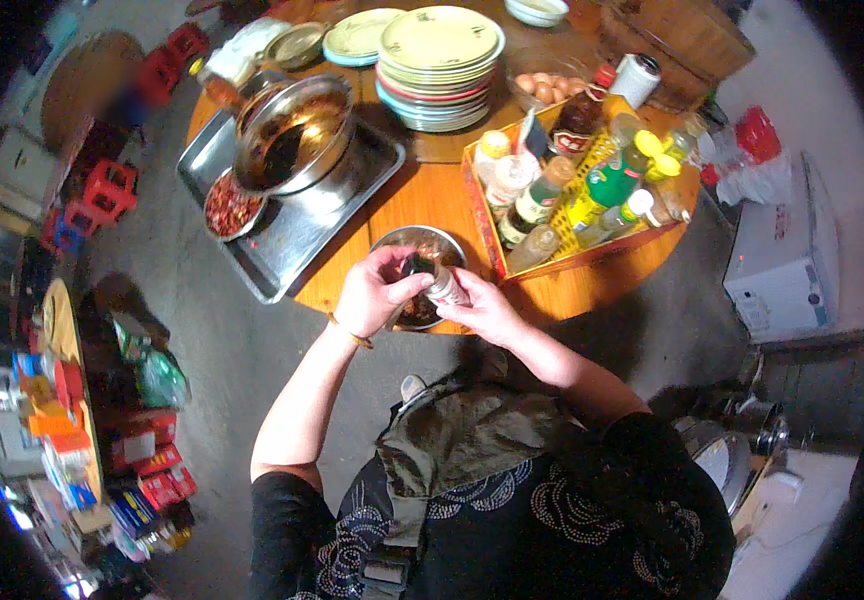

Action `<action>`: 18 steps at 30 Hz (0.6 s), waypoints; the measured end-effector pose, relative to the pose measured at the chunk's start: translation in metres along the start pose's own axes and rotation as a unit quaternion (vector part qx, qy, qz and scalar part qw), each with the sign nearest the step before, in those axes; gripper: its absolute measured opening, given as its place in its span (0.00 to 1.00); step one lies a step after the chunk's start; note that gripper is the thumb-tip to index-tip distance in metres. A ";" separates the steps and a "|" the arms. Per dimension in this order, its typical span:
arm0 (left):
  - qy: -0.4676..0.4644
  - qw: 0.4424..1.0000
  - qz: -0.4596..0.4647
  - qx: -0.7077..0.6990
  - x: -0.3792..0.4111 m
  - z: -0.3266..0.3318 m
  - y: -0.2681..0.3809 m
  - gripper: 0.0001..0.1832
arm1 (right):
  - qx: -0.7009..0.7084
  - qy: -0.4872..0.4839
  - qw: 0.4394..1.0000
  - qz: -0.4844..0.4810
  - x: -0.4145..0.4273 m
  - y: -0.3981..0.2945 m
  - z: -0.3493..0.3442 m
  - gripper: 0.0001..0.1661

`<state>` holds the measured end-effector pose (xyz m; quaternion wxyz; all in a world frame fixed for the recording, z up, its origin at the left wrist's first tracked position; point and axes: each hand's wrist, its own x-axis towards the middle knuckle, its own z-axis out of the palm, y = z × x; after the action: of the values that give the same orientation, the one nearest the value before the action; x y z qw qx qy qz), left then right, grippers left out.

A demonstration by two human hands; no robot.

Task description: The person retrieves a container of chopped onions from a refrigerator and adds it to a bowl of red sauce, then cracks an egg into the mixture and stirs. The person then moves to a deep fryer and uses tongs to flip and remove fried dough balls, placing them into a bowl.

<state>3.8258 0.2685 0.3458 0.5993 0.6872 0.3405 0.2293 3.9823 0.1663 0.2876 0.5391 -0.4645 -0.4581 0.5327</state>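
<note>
Over a metal bowl (pixel 456 241) at the near edge of the round wooden table, both hands hold a small seasoning jar (pixel 447 288) with a dark top. My left hand (pixel 375 292) has its fingers and thumb at the dark top. My right hand (pixel 486 304) grips the light, labelled body. The jar is tilted, its top toward my left hand. Reddish-brown food shows in the bowl, partly hidden by the hands and jar. Whether the top is on or loose cannot be told.
Left of the bowl, a metal tray (pixel 282 262) carries a pot, a tilted metal bowl (pixel 300 142) and a bowl of chopped red chillies (pixel 233 206). Stacked plates (pixel 439 45) stand behind. A yellow-red crate (pixel 589 259) of sauce bottles is at the right, near eggs (pixel 544 86) and a wooden bucket (pixel 683 45).
</note>
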 end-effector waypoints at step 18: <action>-0.332 0.925 0.156 0.098 0.011 0.001 0.087 0.24 | 0.524 -0.277 0.795 0.130 -0.032 -0.019 -0.004 0.26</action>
<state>3.8504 0.2712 0.4299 0.5642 0.8239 0.0311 0.0436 3.9885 0.1347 0.3055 0.4755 0.0015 -0.1736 0.8624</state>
